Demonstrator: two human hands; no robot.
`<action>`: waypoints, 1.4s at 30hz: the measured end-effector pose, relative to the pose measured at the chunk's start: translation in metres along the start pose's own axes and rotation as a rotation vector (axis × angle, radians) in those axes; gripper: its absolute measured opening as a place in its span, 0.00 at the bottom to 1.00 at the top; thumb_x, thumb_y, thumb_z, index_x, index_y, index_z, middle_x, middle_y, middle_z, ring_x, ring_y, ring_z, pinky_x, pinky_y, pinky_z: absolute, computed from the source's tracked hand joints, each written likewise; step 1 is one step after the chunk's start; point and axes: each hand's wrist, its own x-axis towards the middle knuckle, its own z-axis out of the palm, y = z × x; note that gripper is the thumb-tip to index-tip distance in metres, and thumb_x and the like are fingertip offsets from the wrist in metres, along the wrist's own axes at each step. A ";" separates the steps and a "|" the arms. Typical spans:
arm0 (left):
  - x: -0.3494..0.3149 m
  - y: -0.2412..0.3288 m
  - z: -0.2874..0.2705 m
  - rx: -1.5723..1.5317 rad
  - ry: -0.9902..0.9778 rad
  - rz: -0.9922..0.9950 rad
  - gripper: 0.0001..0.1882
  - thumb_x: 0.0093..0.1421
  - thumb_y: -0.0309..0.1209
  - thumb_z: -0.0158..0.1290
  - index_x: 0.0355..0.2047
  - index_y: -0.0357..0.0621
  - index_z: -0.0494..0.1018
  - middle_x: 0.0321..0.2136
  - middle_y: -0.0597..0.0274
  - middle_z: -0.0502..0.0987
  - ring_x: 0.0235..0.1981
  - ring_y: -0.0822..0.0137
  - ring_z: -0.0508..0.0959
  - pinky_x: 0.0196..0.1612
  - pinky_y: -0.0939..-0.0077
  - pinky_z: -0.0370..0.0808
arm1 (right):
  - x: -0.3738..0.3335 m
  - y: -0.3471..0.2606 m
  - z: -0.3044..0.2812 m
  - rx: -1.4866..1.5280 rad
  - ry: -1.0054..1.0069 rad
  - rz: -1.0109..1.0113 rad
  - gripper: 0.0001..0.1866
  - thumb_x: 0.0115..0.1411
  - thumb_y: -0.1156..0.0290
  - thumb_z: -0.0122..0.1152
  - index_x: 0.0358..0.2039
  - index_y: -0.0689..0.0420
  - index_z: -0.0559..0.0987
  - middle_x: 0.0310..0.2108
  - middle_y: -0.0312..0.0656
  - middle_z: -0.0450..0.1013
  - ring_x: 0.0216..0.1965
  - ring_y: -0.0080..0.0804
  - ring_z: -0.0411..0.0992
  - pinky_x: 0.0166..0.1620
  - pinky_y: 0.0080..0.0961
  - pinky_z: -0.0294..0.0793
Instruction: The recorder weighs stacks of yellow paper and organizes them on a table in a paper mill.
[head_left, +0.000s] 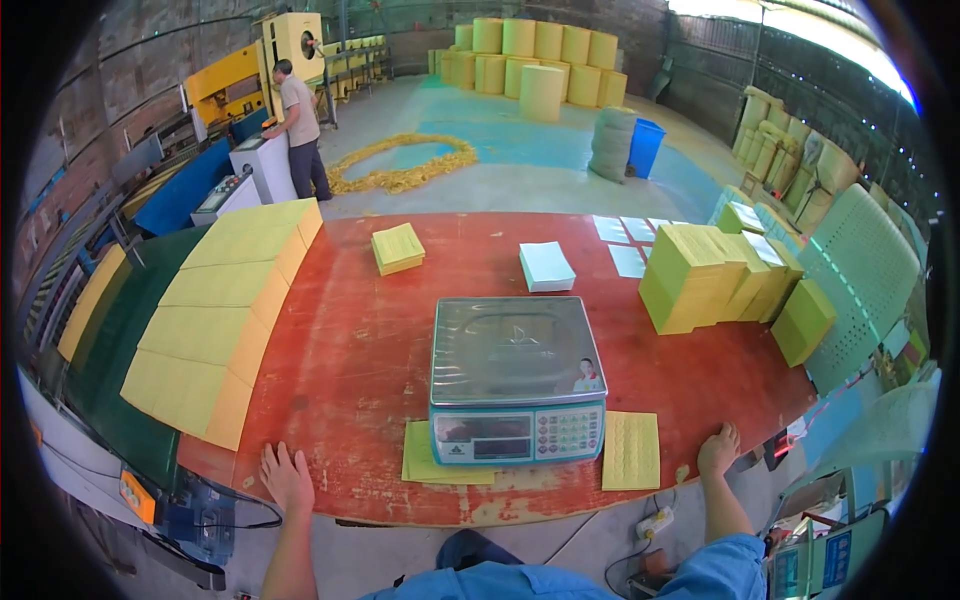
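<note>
My left hand [287, 478] lies on the near left edge of a red worn table [345, 400], fingers apart and nothing in them. At the near right edge my right hand [718, 450] rests on the tabletop, its fingers stretched out and holding nothing. Between them stands a digital weighing scale [517, 350] with a bare metal pan. A yellow sheet with embossed rows [631, 451] lies at its right, nearest my right hand. Other yellow sheets [425, 455] stick out from under the scale's left front corner.
Long rows of yellow paper stacks [215, 290] line the left side. Behind the scale are a small yellow stack [398, 247] and a white paper stack [547, 267]. Tall yellow stacks [690, 280] stand at right. Farther off, a person [300, 130] stands at a machine near large paper rolls [540, 93].
</note>
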 end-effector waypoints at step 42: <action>-0.004 -0.003 -0.002 -0.057 0.072 0.020 0.29 0.67 0.49 0.45 0.59 0.41 0.67 0.63 0.43 0.62 0.67 0.48 0.58 0.69 0.50 0.51 | 0.017 0.034 0.040 -0.236 0.161 -0.151 0.21 0.61 0.59 0.49 0.52 0.52 0.76 0.47 0.44 0.76 0.48 0.44 0.75 0.43 0.47 0.76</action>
